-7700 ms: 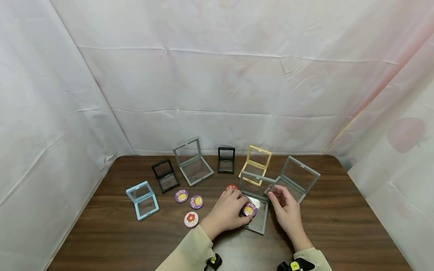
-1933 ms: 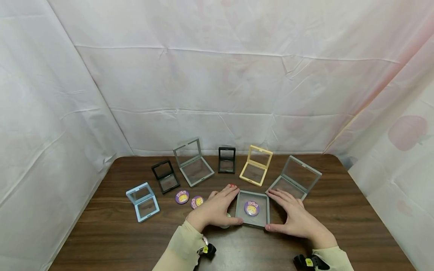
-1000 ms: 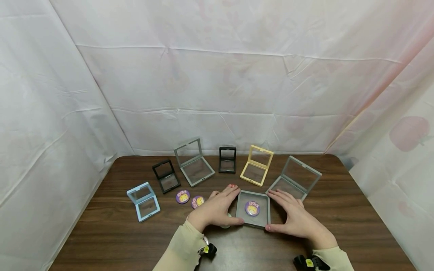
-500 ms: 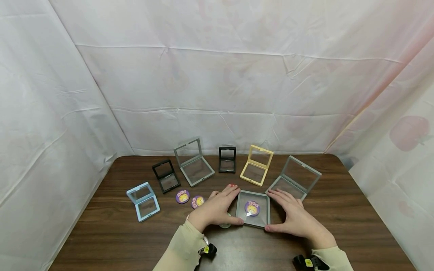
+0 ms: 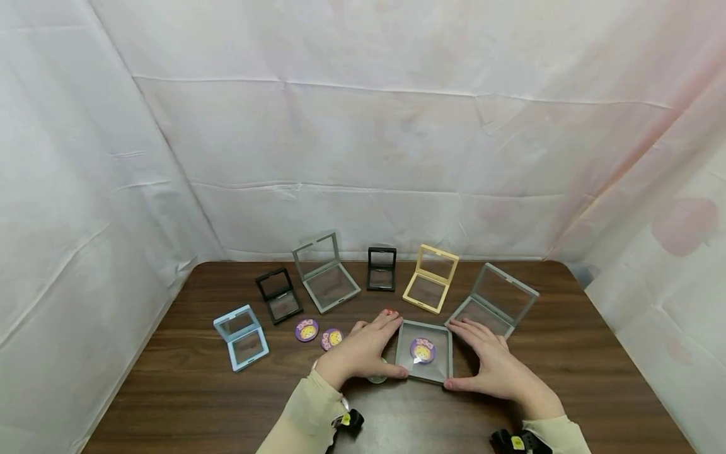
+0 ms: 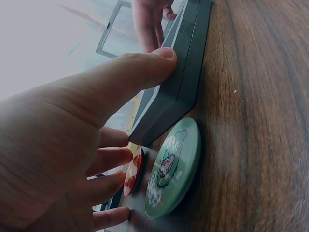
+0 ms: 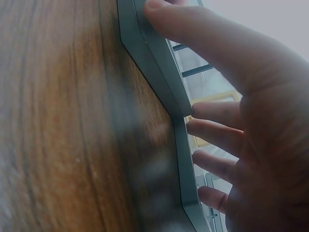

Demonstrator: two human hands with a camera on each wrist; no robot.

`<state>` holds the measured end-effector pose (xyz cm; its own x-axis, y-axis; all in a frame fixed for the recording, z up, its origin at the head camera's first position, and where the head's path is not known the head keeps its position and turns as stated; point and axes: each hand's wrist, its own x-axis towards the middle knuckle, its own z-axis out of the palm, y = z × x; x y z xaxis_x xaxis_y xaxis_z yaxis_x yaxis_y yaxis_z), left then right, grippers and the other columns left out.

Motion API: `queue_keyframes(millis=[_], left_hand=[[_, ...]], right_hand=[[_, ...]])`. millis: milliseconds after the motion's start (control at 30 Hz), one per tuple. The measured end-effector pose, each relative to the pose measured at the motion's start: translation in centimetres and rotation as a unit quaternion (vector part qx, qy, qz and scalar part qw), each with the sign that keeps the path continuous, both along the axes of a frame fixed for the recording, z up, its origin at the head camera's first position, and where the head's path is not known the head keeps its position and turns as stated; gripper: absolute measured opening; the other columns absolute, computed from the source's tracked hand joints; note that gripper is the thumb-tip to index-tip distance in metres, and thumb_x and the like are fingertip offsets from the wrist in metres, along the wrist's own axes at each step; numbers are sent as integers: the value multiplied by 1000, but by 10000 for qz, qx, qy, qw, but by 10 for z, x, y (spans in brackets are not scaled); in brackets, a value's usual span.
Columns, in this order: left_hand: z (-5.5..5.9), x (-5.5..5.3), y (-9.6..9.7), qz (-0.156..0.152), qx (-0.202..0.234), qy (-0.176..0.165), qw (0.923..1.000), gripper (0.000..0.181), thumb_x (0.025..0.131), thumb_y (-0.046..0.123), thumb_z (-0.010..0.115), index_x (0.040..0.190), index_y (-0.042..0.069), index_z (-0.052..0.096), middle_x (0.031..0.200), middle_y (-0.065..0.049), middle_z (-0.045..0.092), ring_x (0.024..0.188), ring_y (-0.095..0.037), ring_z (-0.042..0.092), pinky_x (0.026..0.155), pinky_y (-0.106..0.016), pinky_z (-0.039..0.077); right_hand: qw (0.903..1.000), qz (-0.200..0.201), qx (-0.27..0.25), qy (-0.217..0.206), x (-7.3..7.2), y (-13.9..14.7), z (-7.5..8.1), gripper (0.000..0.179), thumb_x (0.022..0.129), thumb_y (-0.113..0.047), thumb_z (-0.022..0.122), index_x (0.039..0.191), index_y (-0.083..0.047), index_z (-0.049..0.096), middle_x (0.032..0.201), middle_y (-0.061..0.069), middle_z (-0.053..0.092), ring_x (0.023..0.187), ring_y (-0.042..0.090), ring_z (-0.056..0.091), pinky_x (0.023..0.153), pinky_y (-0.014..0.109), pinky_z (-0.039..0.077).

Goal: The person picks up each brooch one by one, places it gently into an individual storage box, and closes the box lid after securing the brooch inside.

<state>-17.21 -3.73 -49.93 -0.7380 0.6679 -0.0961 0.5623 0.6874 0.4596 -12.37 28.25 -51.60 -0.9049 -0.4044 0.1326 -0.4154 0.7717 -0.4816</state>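
A grey square display case (image 5: 405, 369) lies closed on the table, a purple round button badge (image 5: 422, 350) visible through its clear window. My left hand (image 5: 363, 353) touches its left side: the thumb rests on the front edge and the forefinger reaches the far corner. On the right, my right hand (image 5: 496, 366) does likewise, thumb at the front corner, with its other fingers straight near the neighbouring grey open case (image 5: 482, 315). A green badge (image 6: 175, 166) lies just under my left hand, and a red badge (image 6: 133, 174) sits by its fingertips, both partly hidden in the head view.
Two more purple badges (image 5: 307, 330) lie left of my left hand. Behind stand open cases: light blue (image 5: 241, 337), black (image 5: 278, 296), grey (image 5: 326, 274), another black (image 5: 381, 269) and yellow (image 5: 429, 279). A white curtain (image 5: 363, 139) hangs behind the table (image 5: 187, 403).
Earlier the grey case stood open while my left hand held the purple badge in it. Its lid is now down and both hands lie at its sides, almost still for two seconds.
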Motion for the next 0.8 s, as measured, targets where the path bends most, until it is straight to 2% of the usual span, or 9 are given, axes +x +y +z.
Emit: queue_keyframes(millis=[133, 267, 367, 633, 800], left_hand=[[3, 2, 2, -75, 17, 7, 10000, 106, 93, 64, 81, 170, 6, 37, 178, -11, 32, 167, -29, 23, 124, -57, 34], [2, 3, 1, -34, -72, 117, 9999, 106, 93, 66, 80, 170, 6, 37, 178, -10, 32, 166, -29, 24, 122, -55, 36], [1, 4, 1, 3, -161, 192, 9997, 107, 93, 68, 78, 170, 7, 37, 178, -10, 33, 166, -27, 25, 122, -53, 37], [-1, 3, 4, 32, -226, 267, 9994, 107, 93, 71, 77, 170, 8, 38, 177, -10, 34, 164, -22, 29, 121, -52, 38], [-2, 3, 4, 60, -212, 253, 9994, 107, 93, 71, 77, 171, 9, 37, 177, -10, 34, 166, -27, 26, 122, -54, 37]], right_hand=[[10000, -18, -23, 22, 2, 2, 1, 111, 76, -72, 91, 160, -10, 55, 164, 17, 51, 151, 50, 41, 98, 87, 35], [9999, 81, -87, 89, 0, 1, 1, 108, 77, -70, 92, 159, -9, 56, 164, 18, 51, 150, 50, 41, 98, 80, 37], [9998, 132, -94, 94, 0, 0, 1, 108, 78, -69, 91, 159, -8, 56, 164, 20, 50, 150, 51, 41, 98, 79, 37], [9998, 121, -142, -5, 0, 2, 1, 109, 78, -66, 93, 160, -6, 54, 166, 24, 47, 151, 54, 38, 97, 92, 30], [9999, 113, -70, -4, 0, 2, 1, 110, 78, -68, 92, 161, -7, 53, 166, 23, 46, 151, 55, 38, 96, 95, 29]])
